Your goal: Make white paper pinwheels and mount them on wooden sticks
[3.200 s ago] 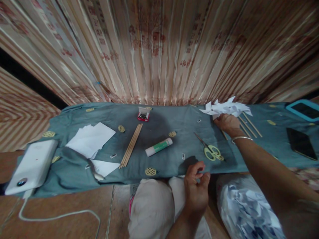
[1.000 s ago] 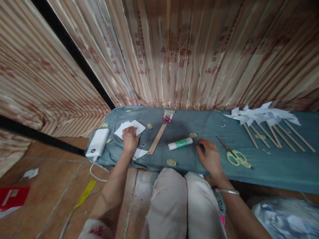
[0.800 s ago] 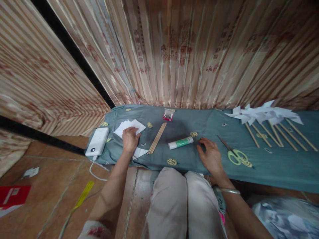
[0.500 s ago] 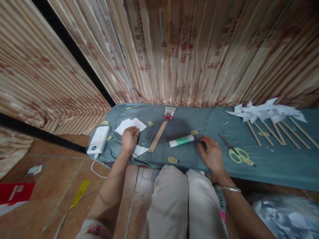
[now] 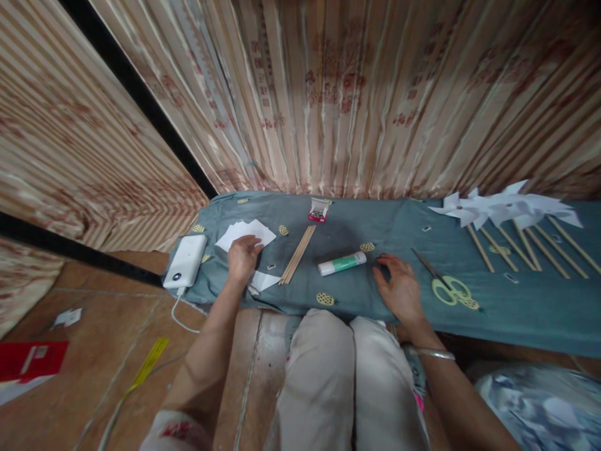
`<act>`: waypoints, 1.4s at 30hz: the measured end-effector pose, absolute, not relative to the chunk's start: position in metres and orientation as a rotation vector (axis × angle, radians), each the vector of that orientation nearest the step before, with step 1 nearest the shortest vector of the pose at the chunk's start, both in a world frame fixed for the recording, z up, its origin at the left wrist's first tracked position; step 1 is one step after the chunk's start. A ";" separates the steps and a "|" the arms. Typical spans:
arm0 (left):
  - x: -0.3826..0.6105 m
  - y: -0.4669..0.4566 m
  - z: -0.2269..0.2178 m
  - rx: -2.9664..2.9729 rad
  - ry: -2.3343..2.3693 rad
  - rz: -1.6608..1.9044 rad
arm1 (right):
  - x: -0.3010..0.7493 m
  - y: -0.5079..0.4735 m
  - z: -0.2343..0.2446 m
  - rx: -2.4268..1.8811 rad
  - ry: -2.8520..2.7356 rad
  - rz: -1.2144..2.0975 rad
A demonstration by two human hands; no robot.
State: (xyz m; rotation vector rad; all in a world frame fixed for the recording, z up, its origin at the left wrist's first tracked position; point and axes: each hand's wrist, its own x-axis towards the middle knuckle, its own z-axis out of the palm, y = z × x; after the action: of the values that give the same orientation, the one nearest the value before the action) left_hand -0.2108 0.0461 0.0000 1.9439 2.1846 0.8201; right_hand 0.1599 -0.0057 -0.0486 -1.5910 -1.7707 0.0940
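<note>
My left hand (image 5: pixel 243 258) lies over a fanned stack of white paper pieces (image 5: pixel 238 232), its fingers closed at the near edge of the paper. Another white paper piece (image 5: pixel 265 280) is just below that hand. Fingers loosely bent and thumb apart, my right hand (image 5: pixel 398 285) rests on the cloth with nothing in it. To its left is a white and green glue stick (image 5: pixel 342 264); to its right, scissors (image 5: pixel 446 285) with light green handles. Several thin wooden sticks (image 5: pixel 297 255) lie side by side between my hands. Behind them stands a small open red box (image 5: pixel 318 211) of small metallic pieces.
White paper pinwheels (image 5: pixel 507 208) on sticks lie at the right of the cloth-covered bench (image 5: pixel 394 219). A white power bank (image 5: pixel 186 261) with a cable sits at its left end. A curtain (image 5: pixel 310 150) hangs behind. A plastic bag (image 5: pixel 539 407) is at lower right.
The view has shifted very slightly. Both hands stay in almost the same places, and the things on the bench have not visibly moved.
</note>
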 end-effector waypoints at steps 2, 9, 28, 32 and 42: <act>-0.212 0.046 0.000 1.945 2.183 0.822 | 0.160 -0.006 -0.049 -1.593 -1.767 0.094; -0.210 0.045 -0.002 1.983 2.202 0.823 | 0.160 -0.005 -0.049 -1.594 -1.776 0.077; -0.208 0.051 0.014 1.829 2.405 0.637 | 0.161 -0.006 -0.048 -1.605 -1.796 0.072; -0.211 0.049 0.019 1.799 2.411 0.696 | 0.160 -0.006 -0.047 -1.610 -1.792 0.071; -0.191 -0.004 0.060 1.620 2.157 1.562 | 0.158 -0.006 -0.045 -1.598 -1.738 0.173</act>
State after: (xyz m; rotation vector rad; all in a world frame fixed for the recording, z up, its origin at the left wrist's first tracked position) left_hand -0.1910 -0.0045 0.0600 1.6205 2.1567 1.5621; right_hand 0.1584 -0.0064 -0.0447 -1.5979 -1.7376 0.1726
